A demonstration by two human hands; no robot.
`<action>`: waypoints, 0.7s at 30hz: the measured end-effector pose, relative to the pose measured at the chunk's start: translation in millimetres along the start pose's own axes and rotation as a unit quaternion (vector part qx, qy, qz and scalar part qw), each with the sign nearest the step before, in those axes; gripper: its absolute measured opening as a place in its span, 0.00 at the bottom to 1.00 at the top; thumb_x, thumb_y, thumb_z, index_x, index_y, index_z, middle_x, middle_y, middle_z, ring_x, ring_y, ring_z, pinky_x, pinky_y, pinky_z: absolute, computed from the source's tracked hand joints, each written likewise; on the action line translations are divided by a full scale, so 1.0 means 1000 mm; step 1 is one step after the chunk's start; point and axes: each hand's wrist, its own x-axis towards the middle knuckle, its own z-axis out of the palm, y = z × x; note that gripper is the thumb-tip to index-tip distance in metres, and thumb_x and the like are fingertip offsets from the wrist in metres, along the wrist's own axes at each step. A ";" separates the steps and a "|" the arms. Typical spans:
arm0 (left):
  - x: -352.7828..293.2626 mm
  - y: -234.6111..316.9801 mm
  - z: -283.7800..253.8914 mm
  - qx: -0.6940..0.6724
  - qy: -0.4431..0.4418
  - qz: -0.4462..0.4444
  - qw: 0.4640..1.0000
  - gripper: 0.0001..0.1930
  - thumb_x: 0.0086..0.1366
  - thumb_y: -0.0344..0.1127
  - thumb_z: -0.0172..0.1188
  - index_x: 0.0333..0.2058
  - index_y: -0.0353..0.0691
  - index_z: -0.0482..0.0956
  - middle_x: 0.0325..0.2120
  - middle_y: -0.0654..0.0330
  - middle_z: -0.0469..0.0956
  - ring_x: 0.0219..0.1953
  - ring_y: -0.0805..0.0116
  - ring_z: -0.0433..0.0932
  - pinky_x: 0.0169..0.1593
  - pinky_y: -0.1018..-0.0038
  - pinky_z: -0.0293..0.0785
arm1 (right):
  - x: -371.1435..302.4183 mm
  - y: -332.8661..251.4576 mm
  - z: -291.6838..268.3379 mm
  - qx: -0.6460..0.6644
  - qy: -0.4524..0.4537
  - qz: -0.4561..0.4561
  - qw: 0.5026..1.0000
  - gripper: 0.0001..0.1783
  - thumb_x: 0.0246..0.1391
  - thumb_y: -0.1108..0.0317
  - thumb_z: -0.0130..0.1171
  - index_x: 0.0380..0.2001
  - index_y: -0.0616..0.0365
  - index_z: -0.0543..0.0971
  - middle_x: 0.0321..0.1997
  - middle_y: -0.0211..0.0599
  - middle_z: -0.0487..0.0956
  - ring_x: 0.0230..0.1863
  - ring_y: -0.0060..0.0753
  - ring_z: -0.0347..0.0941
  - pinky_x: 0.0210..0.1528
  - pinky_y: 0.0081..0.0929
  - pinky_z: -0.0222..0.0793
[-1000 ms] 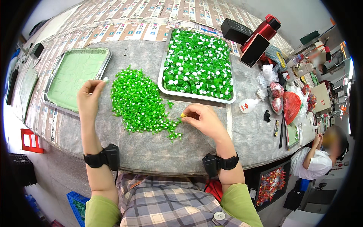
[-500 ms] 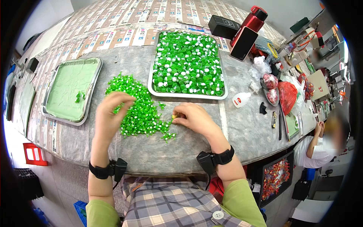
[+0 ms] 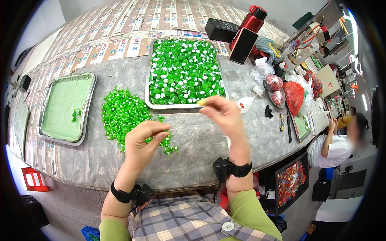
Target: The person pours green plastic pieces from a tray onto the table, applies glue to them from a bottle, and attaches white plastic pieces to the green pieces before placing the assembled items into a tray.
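My left hand (image 3: 144,141) hovers over the near right side of a heap of small green pieces with white dots (image 3: 122,114). Its thumb and fingertips are pinched together; anything between them is too small to make out. A small yellow piece (image 3: 201,103) shows at the fingertips of my right hand (image 3: 223,114), which is closed and slightly blurred. That hand is just off the near right corner of a metal tray (image 3: 177,106), filled with round green pieces and white eye-like balls (image 3: 185,72).
At the left lies a tray with a pale green lining (image 3: 66,106), a few green bits on it. To the right stand a white glue bottle (image 3: 245,104), a phone (image 3: 243,46), a red flask (image 3: 253,20) and bagged parts (image 3: 292,96). A person (image 3: 333,140) sits far right.
My left hand has come right and nearer, from above the heap to its near edge. My right hand, with the yellow piece, has lifted away from the heap toward the full tray's corner. The view has shifted.
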 end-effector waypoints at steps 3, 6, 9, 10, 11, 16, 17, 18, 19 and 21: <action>-0.004 0.002 -0.004 -0.290 0.065 -0.234 0.926 0.09 0.52 0.26 0.57 0.34 0.33 0.75 0.24 0.59 0.76 0.26 0.75 0.75 0.30 0.82 0.71 | -0.010 -0.005 -0.052 -0.002 0.355 -0.093 0.930 0.05 0.45 0.72 0.57 0.27 0.61 0.74 0.24 0.25 0.72 0.24 0.12 0.63 0.28 0.09 0.58; -0.003 -0.005 -0.005 -0.349 0.065 -0.277 0.893 0.08 0.54 0.28 0.56 0.34 0.34 0.73 0.25 0.58 0.76 0.25 0.74 0.75 0.31 0.80 0.73 | -0.016 0.041 -0.102 -0.106 0.423 -0.064 0.898 0.18 0.40 0.65 0.62 0.34 0.64 0.71 0.29 0.31 0.72 0.29 0.18 0.64 0.32 0.15 0.60; -0.003 -0.012 -0.005 -0.396 0.066 -0.307 0.863 0.09 0.53 0.29 0.56 0.34 0.35 0.73 0.25 0.57 0.76 0.26 0.73 0.76 0.32 0.78 0.74 | -0.021 0.096 -0.122 -0.220 0.341 0.003 0.914 0.24 0.37 0.62 0.64 0.36 0.66 0.70 0.32 0.36 0.73 0.31 0.24 0.66 0.34 0.20 0.62; -0.004 -0.013 -0.007 -0.410 0.068 -0.319 0.852 0.09 0.53 0.30 0.57 0.33 0.35 0.73 0.26 0.57 0.76 0.26 0.72 0.76 0.32 0.77 0.75 | -0.020 0.097 -0.117 -0.270 0.275 0.038 0.922 0.26 0.35 0.61 0.64 0.37 0.66 0.70 0.34 0.38 0.74 0.32 0.27 0.67 0.35 0.23 0.63; -0.005 -0.014 -0.008 -0.410 0.071 -0.322 0.850 0.09 0.53 0.30 0.57 0.33 0.35 0.73 0.26 0.57 0.76 0.26 0.72 0.76 0.32 0.77 0.75 | -0.019 0.096 -0.116 -0.270 0.271 0.039 0.923 0.26 0.35 0.61 0.64 0.37 0.66 0.70 0.34 0.38 0.74 0.32 0.27 0.67 0.35 0.23 0.63; -0.004 -0.015 -0.010 -0.473 0.047 -0.359 0.803 0.09 0.53 0.30 0.56 0.34 0.35 0.72 0.28 0.55 0.76 0.29 0.70 0.76 0.33 0.77 0.75 | -0.011 0.074 -0.093 -0.152 0.246 0.080 0.954 0.21 0.42 0.64 0.59 0.37 0.66 0.69 0.33 0.38 0.74 0.33 0.25 0.69 0.36 0.21 0.65; -0.003 -0.014 -0.009 -0.483 0.028 -0.369 0.794 0.09 0.54 0.30 0.56 0.34 0.35 0.72 0.28 0.55 0.76 0.29 0.70 0.76 0.33 0.77 0.75 | -0.011 0.058 -0.084 -0.061 0.280 0.024 0.958 0.19 0.44 0.65 0.58 0.37 0.66 0.69 0.32 0.37 0.75 0.34 0.23 0.69 0.36 0.19 0.65; -0.002 -0.012 -0.008 -0.489 0.020 -0.378 0.786 0.08 0.54 0.30 0.56 0.33 0.36 0.73 0.28 0.57 0.76 0.29 0.72 0.76 0.34 0.78 0.74 | -0.009 0.040 -0.074 -0.017 0.280 0.003 0.960 0.17 0.47 0.66 0.56 0.37 0.66 0.68 0.30 0.36 0.75 0.35 0.22 0.69 0.36 0.17 0.65; -0.003 -0.013 -0.007 -0.488 0.023 -0.379 0.786 0.08 0.54 0.30 0.56 0.33 0.36 0.73 0.28 0.57 0.76 0.29 0.72 0.76 0.34 0.78 0.74 | -0.007 0.024 -0.061 -0.016 0.277 0.004 0.961 0.17 0.47 0.66 0.56 0.37 0.66 0.68 0.30 0.36 0.75 0.35 0.22 0.69 0.36 0.17 0.65; -0.006 -0.016 -0.006 -0.491 0.018 -0.363 0.792 0.07 0.54 0.29 0.56 0.32 0.36 0.73 0.26 0.60 0.75 0.28 0.73 0.75 0.34 0.78 0.74 | -0.005 -0.004 -0.033 0.046 0.194 -0.033 0.979 0.19 0.47 0.63 0.56 0.39 0.65 0.68 0.33 0.37 0.74 0.34 0.27 0.71 0.38 0.23 0.66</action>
